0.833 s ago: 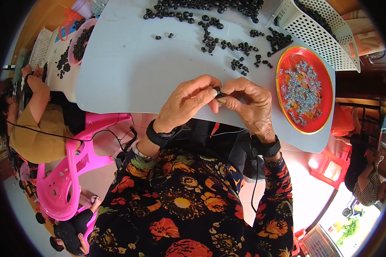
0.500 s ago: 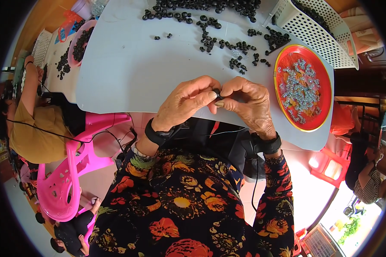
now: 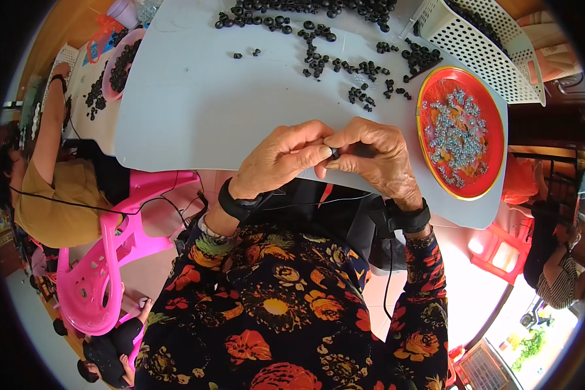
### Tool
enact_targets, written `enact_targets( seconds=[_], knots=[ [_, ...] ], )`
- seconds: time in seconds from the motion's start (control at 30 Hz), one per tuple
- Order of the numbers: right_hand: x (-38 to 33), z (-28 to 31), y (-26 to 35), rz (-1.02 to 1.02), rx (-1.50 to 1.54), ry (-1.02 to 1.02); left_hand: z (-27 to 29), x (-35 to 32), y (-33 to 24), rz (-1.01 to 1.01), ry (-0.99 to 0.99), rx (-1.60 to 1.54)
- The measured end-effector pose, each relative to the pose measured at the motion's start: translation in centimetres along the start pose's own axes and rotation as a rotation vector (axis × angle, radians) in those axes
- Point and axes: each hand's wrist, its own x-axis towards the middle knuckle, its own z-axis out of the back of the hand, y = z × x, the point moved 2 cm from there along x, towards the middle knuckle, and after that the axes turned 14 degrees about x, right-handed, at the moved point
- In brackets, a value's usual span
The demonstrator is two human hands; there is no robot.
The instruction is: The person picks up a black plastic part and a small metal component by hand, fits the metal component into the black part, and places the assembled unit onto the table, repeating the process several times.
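Over the near edge of the grey table, my two hands meet fingertip to fingertip. Between them is a small round black part, mostly covered by the fingers. My left hand pinches it from the left with thumb and forefinger. From the other side, my right hand closes thumb and fingers on the same part. To the right lies a red tray with a gold rim, holding many small silvery metal pieces. Small black parts are scattered beyond my hands.
A larger heap of black parts covers the far edge. A white perforated basket stands far right. At left, a person in a mustard top sits beside a pink bowl of black parts. A pink chair stands below.
My fingertips have closed tighter around the black part, which has shifted slightly down and right. The person at left has stretched an arm farther forward.
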Motion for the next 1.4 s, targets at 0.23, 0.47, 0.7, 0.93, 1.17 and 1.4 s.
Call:
enact_targets(
  seconds=[0.23, 0.47, 0.7, 0.93, 1.17, 1.4],
  knots=[
    [0.2, -0.2, 0.8, 0.109, -0.083, 0.052, -0.3, -0.1, -0.4, -0.014, -0.018, 0.052],
    [0.6, -0.2, 0.5, 0.136, -0.048, 0.032, -0.6, 0.3, -0.3, -0.059, -0.058, 0.096],
    [0.5, 0.0, 0.4, 0.125, -0.140, 0.010, -0.6, 0.8, -0.2, -0.029, -0.090, -0.030],
    [-1.7, -1.2, 2.5, 0.221, -0.472, -0.151, -0.9, 0.0, -1.8, 0.016, -0.164, 0.032],
    [1.8, 6.5, 10.8, 0.263, -0.673, -0.413, -0.5, -0.3, 0.3, -0.112, -0.155, 0.060],
    [3.4, 13.9, 15.8, 0.287, -0.545, -0.647, -1.0, 0.4, -0.2, -0.156, -0.129, -0.039]
  ],
)
